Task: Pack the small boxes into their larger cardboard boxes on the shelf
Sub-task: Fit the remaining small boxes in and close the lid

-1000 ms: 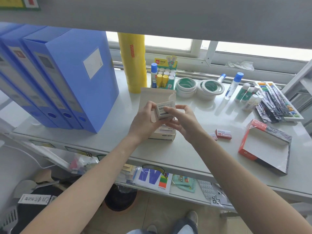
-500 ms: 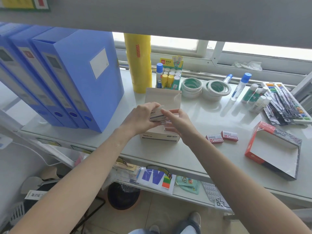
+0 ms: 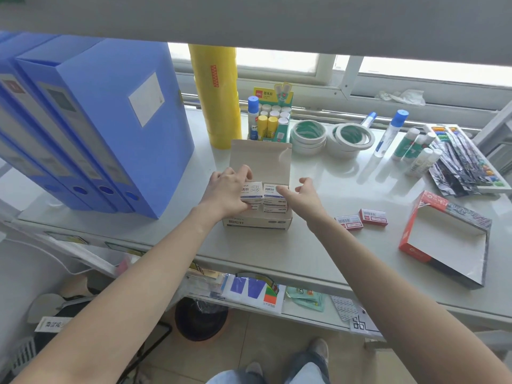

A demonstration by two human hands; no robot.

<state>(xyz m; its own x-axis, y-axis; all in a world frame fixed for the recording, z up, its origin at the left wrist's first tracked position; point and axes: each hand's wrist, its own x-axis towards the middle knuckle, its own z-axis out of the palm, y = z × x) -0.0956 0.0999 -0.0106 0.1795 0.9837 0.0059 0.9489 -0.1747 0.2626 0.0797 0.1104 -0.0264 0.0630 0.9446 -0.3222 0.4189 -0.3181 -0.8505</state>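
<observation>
change: small white box [image 3: 250, 193], held above the carton 1 s ago, sat in beige cardboard carton [image 3: 257, 222], frame centre
left hand [image 3: 227, 193]: grip pinched that box
right hand [image 3: 304, 193]: grip spread, holding nothing
loose: 2 small red boxes [image 3: 360, 219], right of carton on shelf [image 3: 318, 245]
red tray box [image 3: 443, 239]: 1, empty

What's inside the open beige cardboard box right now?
Small white boxes in two stacks fill the beige cardboard box; the left hand covers part of the left stack. Lower layers are hidden.
</observation>
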